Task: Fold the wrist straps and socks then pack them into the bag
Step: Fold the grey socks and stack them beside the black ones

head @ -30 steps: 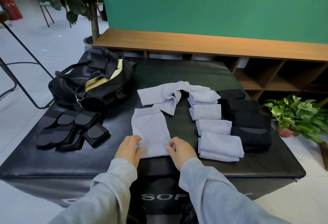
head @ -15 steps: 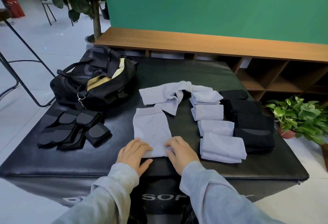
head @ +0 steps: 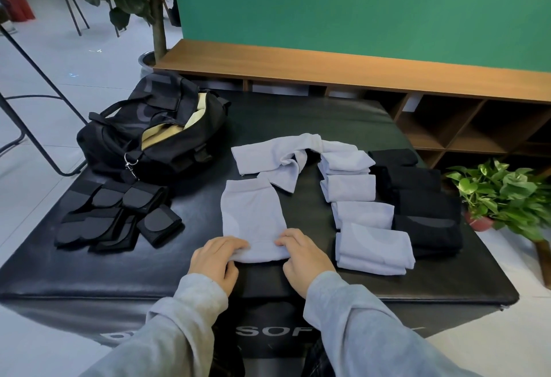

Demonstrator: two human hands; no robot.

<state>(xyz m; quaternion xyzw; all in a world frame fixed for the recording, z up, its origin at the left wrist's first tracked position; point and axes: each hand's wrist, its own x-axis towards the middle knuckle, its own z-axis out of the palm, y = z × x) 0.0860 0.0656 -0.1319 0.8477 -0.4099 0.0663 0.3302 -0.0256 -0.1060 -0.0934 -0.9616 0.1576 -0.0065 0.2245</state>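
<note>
Fingertips of both hands pinch the near hem of a pale lilac sock (head: pixel 253 215) lying flat on the black mat (head: pixel 313 126): the left hand (head: pixel 216 258) grips its seven o'clock corner, the right hand (head: pixel 304 253) its five o'clock corner, fingers curled over the cloth edge and thumbs hidden under it. The hem looks slightly lifted, so I judge a fold toward twelve o'clock is in hand.

Risks from here: if one hand leads, the hem could land skewed and the fold come out crooked. Carrying the hem too far could bring it onto the loose lilac socks (head: pixel 286 156) heaped just beyond, at twelve o'clock, and tangle with them. The cloth is thin and limp, so a light pinch may let one layer slip away.

Counts: four folded lilac socks (head: pixel 362 212) sit in a column at three o'clock of the flat one, and beside them, farther right, about four folded black socks (head: pixel 417 197), though dark on dark makes that uncertain. The unfolded heap seems to be two socks. Black wrist straps (head: pixel 116 217) lie in a pile at nine o'clock; I cannot count them surely. One black duffel bag (head: pixel 149 135), unzipped with a tan lining showing, waits at ten o'clock; nothing packed can be seen in it.
</note>
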